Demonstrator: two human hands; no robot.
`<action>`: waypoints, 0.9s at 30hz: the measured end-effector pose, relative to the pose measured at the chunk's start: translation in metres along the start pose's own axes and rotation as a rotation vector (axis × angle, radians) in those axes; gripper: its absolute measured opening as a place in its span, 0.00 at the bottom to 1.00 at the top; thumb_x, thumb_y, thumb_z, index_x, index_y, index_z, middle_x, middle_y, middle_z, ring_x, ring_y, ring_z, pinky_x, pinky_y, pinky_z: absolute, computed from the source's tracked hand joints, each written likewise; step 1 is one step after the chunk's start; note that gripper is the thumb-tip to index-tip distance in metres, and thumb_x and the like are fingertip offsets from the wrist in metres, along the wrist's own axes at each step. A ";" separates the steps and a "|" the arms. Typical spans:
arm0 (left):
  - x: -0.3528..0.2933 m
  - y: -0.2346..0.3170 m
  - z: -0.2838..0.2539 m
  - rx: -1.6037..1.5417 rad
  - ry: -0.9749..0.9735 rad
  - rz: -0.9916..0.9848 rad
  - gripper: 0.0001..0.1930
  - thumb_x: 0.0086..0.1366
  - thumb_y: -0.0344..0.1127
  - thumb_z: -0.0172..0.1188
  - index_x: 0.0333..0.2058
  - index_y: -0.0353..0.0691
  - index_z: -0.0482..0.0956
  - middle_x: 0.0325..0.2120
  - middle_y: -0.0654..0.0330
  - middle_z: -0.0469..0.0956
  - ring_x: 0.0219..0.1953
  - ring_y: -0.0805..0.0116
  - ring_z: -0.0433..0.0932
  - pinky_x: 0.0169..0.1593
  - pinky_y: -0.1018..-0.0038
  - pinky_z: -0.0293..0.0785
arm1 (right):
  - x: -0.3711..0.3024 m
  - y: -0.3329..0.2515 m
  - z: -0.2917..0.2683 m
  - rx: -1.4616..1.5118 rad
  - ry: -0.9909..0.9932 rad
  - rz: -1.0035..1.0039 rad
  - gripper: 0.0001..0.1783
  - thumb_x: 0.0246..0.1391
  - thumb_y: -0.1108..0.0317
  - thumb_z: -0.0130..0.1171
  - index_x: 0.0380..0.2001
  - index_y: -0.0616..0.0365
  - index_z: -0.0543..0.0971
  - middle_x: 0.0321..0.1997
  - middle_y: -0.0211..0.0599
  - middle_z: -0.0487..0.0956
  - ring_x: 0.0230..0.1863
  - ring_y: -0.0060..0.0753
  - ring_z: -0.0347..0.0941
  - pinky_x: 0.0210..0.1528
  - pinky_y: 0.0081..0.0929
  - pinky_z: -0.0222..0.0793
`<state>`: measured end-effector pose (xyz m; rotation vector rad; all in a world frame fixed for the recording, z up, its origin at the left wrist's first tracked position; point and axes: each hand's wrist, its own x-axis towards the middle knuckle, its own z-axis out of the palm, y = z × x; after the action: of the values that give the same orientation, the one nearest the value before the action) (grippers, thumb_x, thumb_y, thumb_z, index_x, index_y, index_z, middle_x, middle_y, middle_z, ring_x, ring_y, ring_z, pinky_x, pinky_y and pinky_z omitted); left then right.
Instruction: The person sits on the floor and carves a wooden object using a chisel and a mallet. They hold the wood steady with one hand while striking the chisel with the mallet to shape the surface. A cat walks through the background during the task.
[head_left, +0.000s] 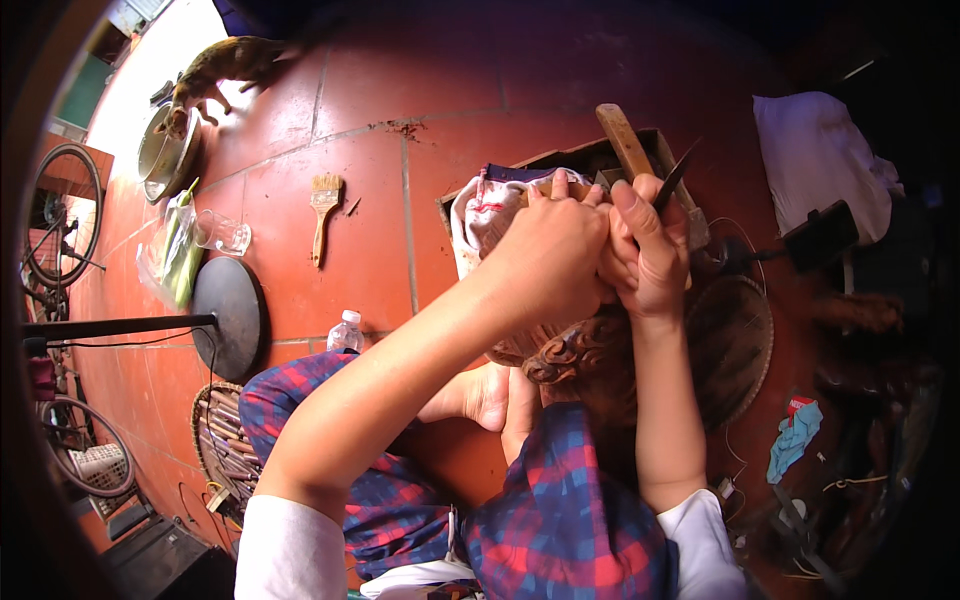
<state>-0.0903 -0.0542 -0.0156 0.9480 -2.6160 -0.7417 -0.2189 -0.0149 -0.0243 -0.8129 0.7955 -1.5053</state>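
Note:
Both my hands are pressed together over a carved wooden piece [572, 358] with curled scrollwork that rests in my lap, between my legs in plaid trousers. My left hand [550, 255] is closed over the top of the carving. My right hand [648, 255] grips a thin dark carving tool [674, 176] whose blade sticks up past my fingers. The part of the carving under my hands is hidden.
Beyond my hands stands an open wooden box [655, 150] holding a cloth [480, 212] and a wooden mallet handle [622, 135]. On the red tile floor lie a paintbrush [323, 205], water bottle [346, 330], glass jar [222, 233], black round stand base [228, 315], stick basket [225, 440], woven tray [738, 340] and blue rag [795, 435]. A cat [225, 62] stands far left.

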 end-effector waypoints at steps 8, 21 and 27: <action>-0.009 -0.003 0.006 -0.063 0.040 0.035 0.30 0.42 0.36 0.68 0.45 0.35 0.68 0.37 0.42 0.76 0.44 0.37 0.73 0.64 0.51 0.55 | -0.006 -0.006 0.006 -0.100 -0.025 0.091 0.18 0.59 0.72 0.54 0.17 0.51 0.61 0.08 0.22 0.59 0.07 0.10 0.48 0.09 0.16 0.40; -0.002 -0.012 -0.017 -0.265 -0.120 -0.089 0.25 0.42 0.31 0.68 0.41 0.32 0.71 0.39 0.44 0.75 0.49 0.37 0.71 0.59 0.48 0.61 | 0.005 0.009 0.015 0.009 0.006 -0.188 0.18 0.58 0.72 0.55 0.18 0.51 0.61 0.09 0.23 0.60 0.07 0.11 0.49 0.10 0.15 0.42; -0.017 -0.015 0.000 -0.067 -0.067 0.064 0.39 0.40 0.37 0.71 0.52 0.28 0.66 0.52 0.35 0.66 0.61 0.33 0.57 0.62 0.54 0.59 | -0.005 0.005 0.015 -0.060 -0.029 0.091 0.16 0.58 0.72 0.55 0.18 0.51 0.64 0.09 0.20 0.59 0.06 0.09 0.47 0.08 0.14 0.40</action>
<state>-0.0697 -0.0533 -0.0251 0.8309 -2.6472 -0.8527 -0.2032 -0.0109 -0.0210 -0.8308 0.8485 -1.3920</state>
